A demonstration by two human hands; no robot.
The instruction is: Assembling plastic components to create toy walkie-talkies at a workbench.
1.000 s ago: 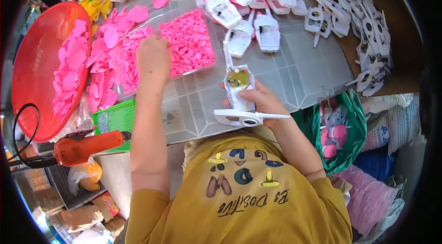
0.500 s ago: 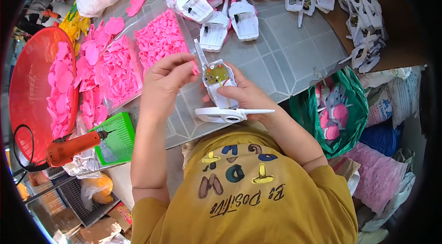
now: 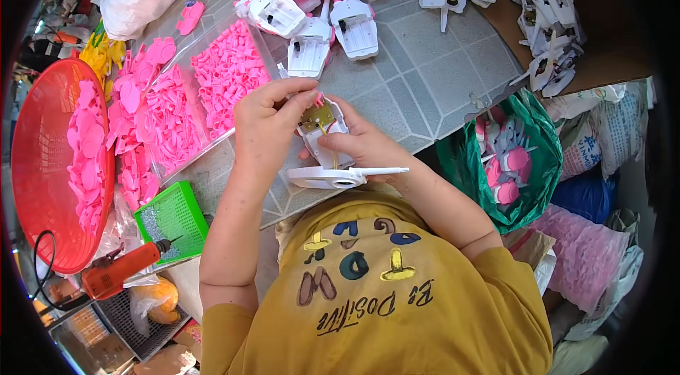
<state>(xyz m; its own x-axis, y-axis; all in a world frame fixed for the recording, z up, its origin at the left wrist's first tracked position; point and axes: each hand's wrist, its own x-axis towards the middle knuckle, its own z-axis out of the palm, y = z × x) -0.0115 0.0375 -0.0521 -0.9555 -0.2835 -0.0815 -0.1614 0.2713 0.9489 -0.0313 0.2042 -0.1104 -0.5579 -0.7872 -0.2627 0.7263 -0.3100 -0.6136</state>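
Note:
My right hand (image 3: 358,137) grips an open white toy walkie-talkie casing half (image 3: 324,151), its thumb lying across the inside. A greenish circuit board (image 3: 315,117) with thin wires sits in that half. With its fingers pinched, my left hand (image 3: 273,109) holds a small pink plastic piece (image 3: 319,99) at the board's upper end; the fingertips partly hide it. A second white casing half with an antenna (image 3: 340,177) lies on its side just below, by my right wrist, and a yellow wire runs toward it.
A clear tray (image 3: 185,95) holds small pink parts, beside a red basket (image 3: 42,169) of flat pink pieces. An orange power screwdriver (image 3: 120,270) rests by a green basket (image 3: 191,213) of screws. Several white-and-pink casings (image 3: 354,29) lie beyond; a green bag (image 3: 542,162) stands right.
My left hand has brought the pink piece from beside the casing onto the upper end of the board. My right hand keeps its hold. The whole view has shifted slightly.

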